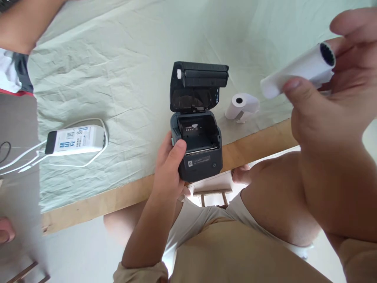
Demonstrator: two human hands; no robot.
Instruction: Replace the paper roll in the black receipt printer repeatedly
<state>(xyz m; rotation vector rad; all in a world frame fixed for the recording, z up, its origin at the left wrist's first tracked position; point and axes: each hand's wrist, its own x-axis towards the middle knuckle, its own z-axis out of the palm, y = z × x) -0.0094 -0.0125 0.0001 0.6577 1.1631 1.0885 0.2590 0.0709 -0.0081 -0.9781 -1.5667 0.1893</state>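
Observation:
My left hand (pixel 169 163) grips a small black label printer (pixel 200 165) by its left side, thumb on the rim. The printer's lid (pixel 194 86) stands raised, and its paper bay shows no roll inside. Up at the right, my right hand (pixel 330 86) holds a roll of white paper (pixel 297 72) with a dark hollow core, thumb in front and fingers behind it. On the cloth just right of the printer stands a smaller white paper roll (pixel 235 107), its loose end partly unwound and torn.
A pale green cloth (pixel 126 78) covers the table, with a bare wooden edge (pixel 118 200) nearest me. At the left lies a white power strip (pixel 78 139) with cables. Another person's arm (pixel 26 23) reaches in at the upper left.

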